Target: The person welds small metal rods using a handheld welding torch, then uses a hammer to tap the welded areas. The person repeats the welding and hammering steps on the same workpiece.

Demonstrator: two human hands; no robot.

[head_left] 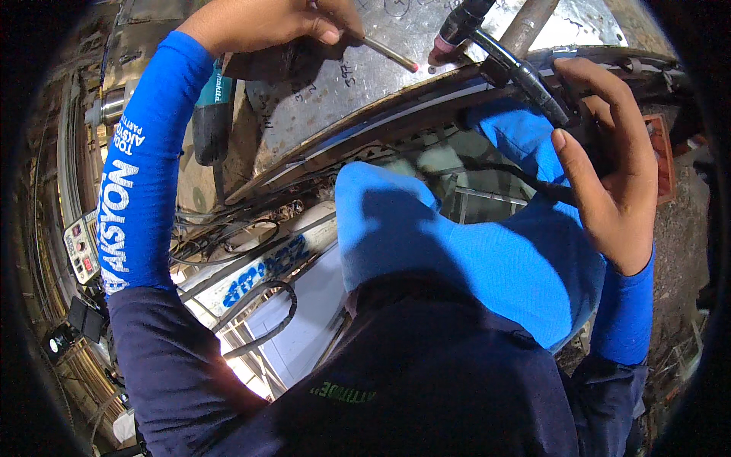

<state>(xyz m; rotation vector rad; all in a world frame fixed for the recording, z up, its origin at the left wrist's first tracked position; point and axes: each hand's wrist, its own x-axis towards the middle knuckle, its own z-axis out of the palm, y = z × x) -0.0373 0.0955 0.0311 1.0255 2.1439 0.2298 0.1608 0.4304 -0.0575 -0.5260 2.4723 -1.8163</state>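
Observation:
My left hand (278, 23), at the top of the view, pinches a slim metal-coloured rod (388, 52) with a red tip. The rod points right over a marked metal plate (327, 99). On the right, my right hand (620, 152) curls around the lower end of a black TIG welding torch (518, 72), index finger and thumb spread to either side. The torch's pink cup (445, 46) is at the plate, a short way right of the rod's tip. Part of the grip is hidden by the fingers.
A teal and black power tool (211, 122) is beside my left forearm. A round metal bar (529, 30) is on the plate behind the torch. Blue cloth (457, 244) covers my lap. Cables (266, 289) loop below the bench edge. An orange-red crate (661, 160) stands at far right.

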